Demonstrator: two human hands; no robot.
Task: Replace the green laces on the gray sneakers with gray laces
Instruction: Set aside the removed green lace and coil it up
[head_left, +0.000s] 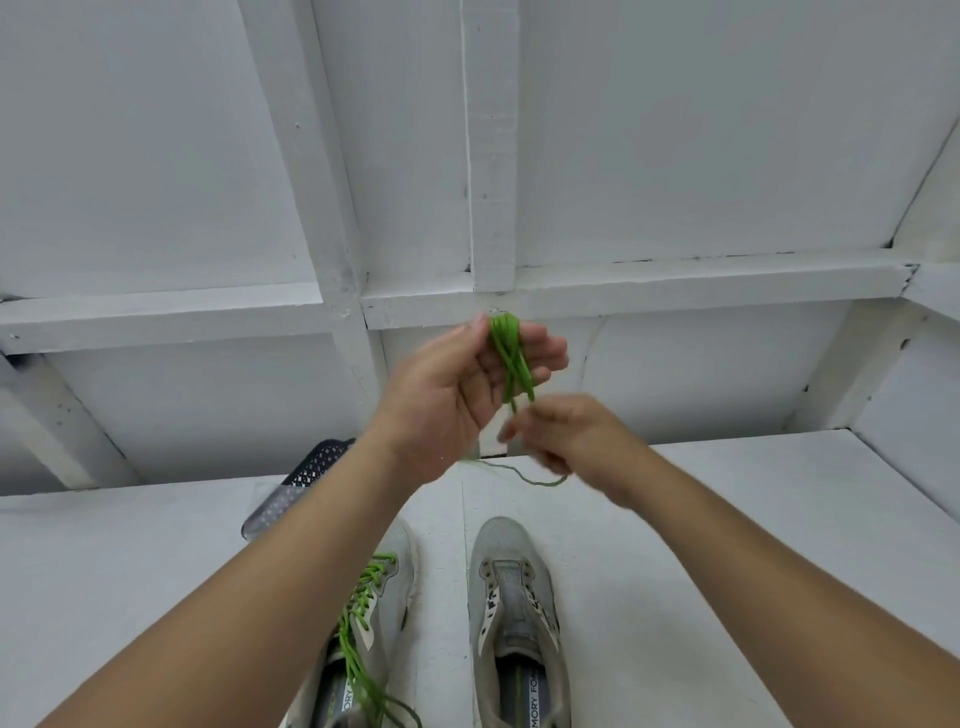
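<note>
Two gray sneakers stand side by side on the white surface. The left sneaker (387, 587) still carries its green laces (358, 613), and my left forearm crosses part of it. The right sneaker (511, 613) has bare eyelets and no lace. Raised above them, my left hand (457, 389) has a removed green lace (511, 358) wound in loops around its straight fingers. Just below, my right hand (566, 436) pinches the loose end of that lace, and a blurred loop of it trails under the hand. No gray laces are in view.
A dark perforated basket (301, 493) lies tipped on the surface behind the left sneaker, partly hidden by my left arm. White painted wall panels and beams (488, 156) rise at the back and right of the white surface (727, 545).
</note>
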